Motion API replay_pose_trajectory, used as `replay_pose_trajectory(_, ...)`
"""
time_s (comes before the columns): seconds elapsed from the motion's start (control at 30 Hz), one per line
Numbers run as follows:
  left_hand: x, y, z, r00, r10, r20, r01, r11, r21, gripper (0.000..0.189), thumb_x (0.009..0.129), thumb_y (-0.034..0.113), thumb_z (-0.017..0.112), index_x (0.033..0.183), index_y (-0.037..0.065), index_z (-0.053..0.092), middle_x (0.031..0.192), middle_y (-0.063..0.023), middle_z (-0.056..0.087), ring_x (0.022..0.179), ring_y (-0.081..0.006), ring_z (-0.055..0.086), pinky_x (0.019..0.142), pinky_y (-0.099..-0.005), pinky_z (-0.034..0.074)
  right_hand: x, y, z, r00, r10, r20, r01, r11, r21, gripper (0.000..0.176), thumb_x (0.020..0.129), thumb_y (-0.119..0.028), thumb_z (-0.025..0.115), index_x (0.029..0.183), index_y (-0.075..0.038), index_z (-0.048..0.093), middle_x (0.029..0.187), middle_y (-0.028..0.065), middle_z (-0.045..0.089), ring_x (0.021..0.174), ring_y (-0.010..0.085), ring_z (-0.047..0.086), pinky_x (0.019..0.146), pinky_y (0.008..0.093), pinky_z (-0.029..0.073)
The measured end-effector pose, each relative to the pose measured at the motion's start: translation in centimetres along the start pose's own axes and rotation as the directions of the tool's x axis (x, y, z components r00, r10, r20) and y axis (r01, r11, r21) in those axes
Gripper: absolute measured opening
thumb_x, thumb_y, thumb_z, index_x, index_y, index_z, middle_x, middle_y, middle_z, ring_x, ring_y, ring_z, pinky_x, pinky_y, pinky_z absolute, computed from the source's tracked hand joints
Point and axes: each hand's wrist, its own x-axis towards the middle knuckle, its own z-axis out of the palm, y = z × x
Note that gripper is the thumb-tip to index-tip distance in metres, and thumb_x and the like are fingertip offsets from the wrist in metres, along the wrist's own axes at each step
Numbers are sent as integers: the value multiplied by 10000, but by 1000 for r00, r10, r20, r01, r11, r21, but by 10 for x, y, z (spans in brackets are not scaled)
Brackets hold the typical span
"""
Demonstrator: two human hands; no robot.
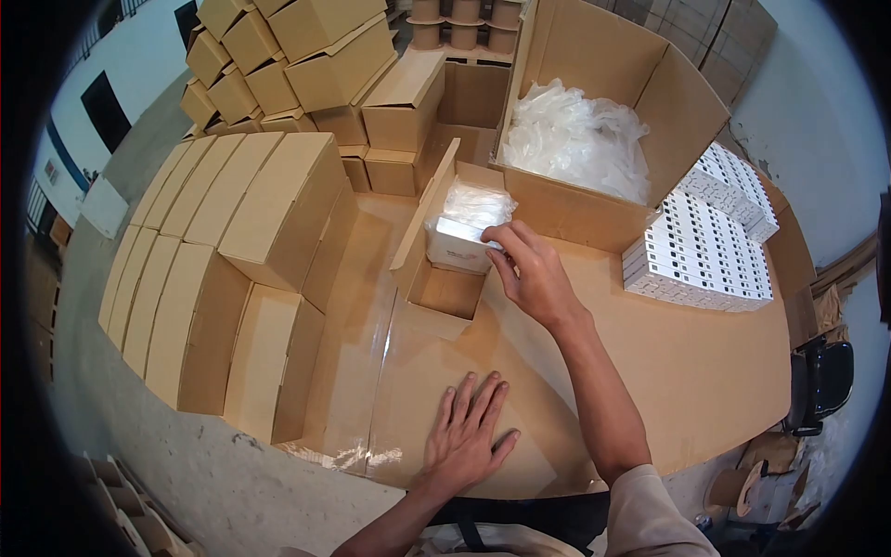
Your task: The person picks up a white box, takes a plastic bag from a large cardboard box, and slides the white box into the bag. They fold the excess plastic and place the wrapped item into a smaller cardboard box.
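Observation:
An open brown carton [434, 316] stands on the cardboard-covered table. Inside it, a small white box [457, 251] with faint print on its front sits before items in clear plastic wrap [478, 202]. My right hand [534, 278] reaches in from the right, thumb and fingers closed on the white box's upper right corner. The front part of the carton shows its bare bottom. Nearer to me, my left hand [469, 429] lies flat on the table with fingers spread, holding nothing.
Closed brown cartons [200, 232] line the left side, and more are piled behind [316, 56]. A big open box [566, 209] of clear plastic bags [580, 139] stands at the back. Rows of small white boxes [701, 251] sit to the right, near a black chair [821, 381].

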Motion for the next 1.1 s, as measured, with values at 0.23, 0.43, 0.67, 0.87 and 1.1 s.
replay_pose_trajectory(0.23,1,-2,0,1000,-2,-5,2,999,-52,727,982,492,571,1544,53,429,1627,-101,371,1516,-356,276,1228,-537,234,1,0,11,994,53,98,-42,992,-119,223,905,1,690,1119,-55,661,1002,150,653,881,367,665,760,452,544)
replay_pose_trajectory(0.43,1,-5,2,1000,4,-20,-5,997,-73,714,973,486,591,1529,58,455,1623,-97,376,1508,-358,284,1223,-543,243,1,-3,20,977,170,130,-151,978,-142,171,878,-17,722,1044,-53,705,962,150,653,897,359,660,781,457,539)
replay_pose_trajectory(0.67,2,-7,4,1000,-3,-15,2,995,-98,712,972,490,592,1521,56,465,1619,-96,382,1510,-360,284,1218,-556,248,8,-5,27,962,237,136,-199,949,-246,78,855,-42,730,928,-17,722,983,151,648,889,374,674,792,478,557)
replay_pose_trajectory(0.87,2,-7,3,1000,-3,-18,1,992,-128,676,972,467,606,1506,70,484,1619,-103,376,1511,-365,280,1218,-567,242,4,-9,31,950,296,96,-259,925,-279,81,843,-72,765,906,-26,744,973,124,654,866,338,679,779,449,557)
replay_pose_trajectory(1.1,11,0,8,999,34,-25,-36,996,-86,686,969,476,613,1519,92,466,1621,-119,364,1511,-404,261,1217,-594,223,-8,-14,27,961,275,20,-265,942,-208,101,894,-130,733,935,-41,755,1091,107,649,899,328,700,807,441,566)
